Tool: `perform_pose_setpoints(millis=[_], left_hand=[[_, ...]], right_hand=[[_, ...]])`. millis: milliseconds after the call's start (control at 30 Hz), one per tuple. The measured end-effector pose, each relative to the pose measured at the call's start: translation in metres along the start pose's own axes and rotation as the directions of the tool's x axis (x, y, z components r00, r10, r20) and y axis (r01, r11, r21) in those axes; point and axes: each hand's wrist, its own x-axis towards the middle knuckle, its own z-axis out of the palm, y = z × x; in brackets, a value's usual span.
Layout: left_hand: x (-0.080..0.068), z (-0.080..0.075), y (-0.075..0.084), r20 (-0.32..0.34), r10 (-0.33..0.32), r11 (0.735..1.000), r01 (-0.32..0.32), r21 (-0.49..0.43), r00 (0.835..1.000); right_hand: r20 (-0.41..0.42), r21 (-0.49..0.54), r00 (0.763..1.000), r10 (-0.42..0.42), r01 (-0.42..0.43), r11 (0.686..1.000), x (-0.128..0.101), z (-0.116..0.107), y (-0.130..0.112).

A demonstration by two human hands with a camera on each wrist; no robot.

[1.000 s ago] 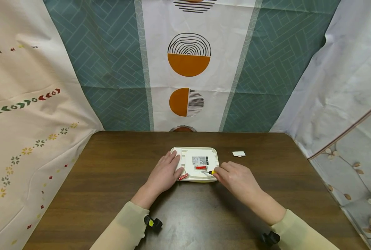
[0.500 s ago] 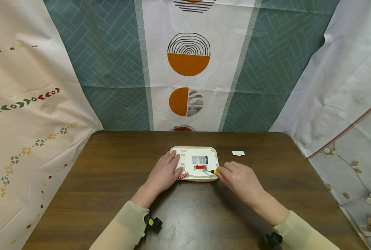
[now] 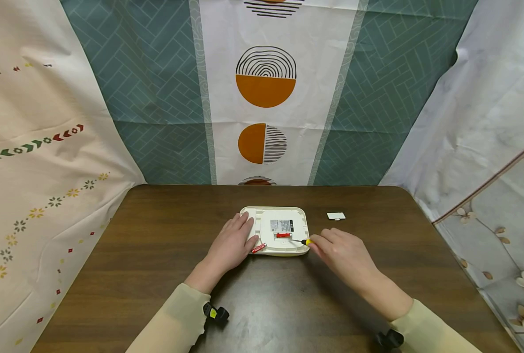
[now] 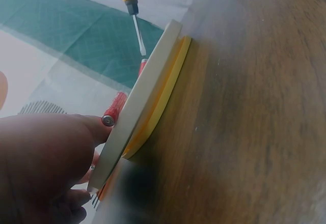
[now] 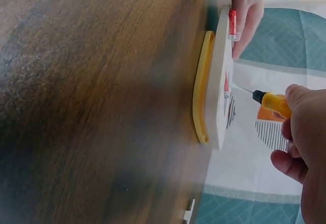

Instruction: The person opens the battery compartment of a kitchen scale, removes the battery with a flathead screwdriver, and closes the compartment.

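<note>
A white flat device [image 3: 294, 216] with rounded corners and a yellow base [image 4: 175, 81] lies face down on the table. A printed label and a battery slot show on its upturned back. One red battery [image 3: 283, 236] sits in the slot. Another red battery [image 3: 259, 248] lies loose on the device's near left part. My left hand [image 3: 233, 242] rests on the device's left side, the thumb beside the loose battery. My right hand [image 3: 343, 252] grips a screwdriver [image 5: 275, 103] by its yellow and black handle. The screwdriver's thin metal tip is close to the slotted battery; contact is unclear.
A small white cover [image 3: 336, 215] with a tab lies on the brown wooden table [image 3: 191, 206], right of the device. Patterned cloths [image 3: 164, 98] hang behind the table and along both sides.
My right hand and the screwdriver have shifted slightly right, drawing the tip rightward along the slot's near side. My left hand, the device and both batteries show no clear movement.
</note>
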Motion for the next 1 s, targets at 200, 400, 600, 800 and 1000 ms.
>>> perform_pose_setpoints(millis=[200,400,600,800,1000], left_hand=[[0.0,-0.001,0.0,-0.004,0.003,1.0,-0.003,-0.007,1.0],[0.0,-0.001,0.0,-0.013,0.013,1.0,-0.013,-0.004,1.0],[-0.001,-0.001,0.0,-0.009,0.01,1.0,-0.01,0.0,1.0],[0.0,-0.001,0.001,0.003,-0.001,1.0,0.001,0.0,1.0],[-0.001,-0.003,0.002,0.005,-0.005,1.0,0.005,-0.008,1.0]], right_hand=[[-0.03,0.002,0.999,0.009,-0.009,1.0,-0.004,-0.003,0.002],[-0.106,-0.013,0.994,0.015,-0.016,1.0,-0.008,-0.005,0.005],[-0.118,-0.013,0.991,0.056,-0.058,0.998,-0.016,-0.008,0.01],[-0.111,-0.008,0.989,0.102,-0.103,0.995,-0.026,-0.01,0.015],[-0.105,-0.003,0.984,0.145,-0.146,0.989,-0.032,-0.012,0.018]])
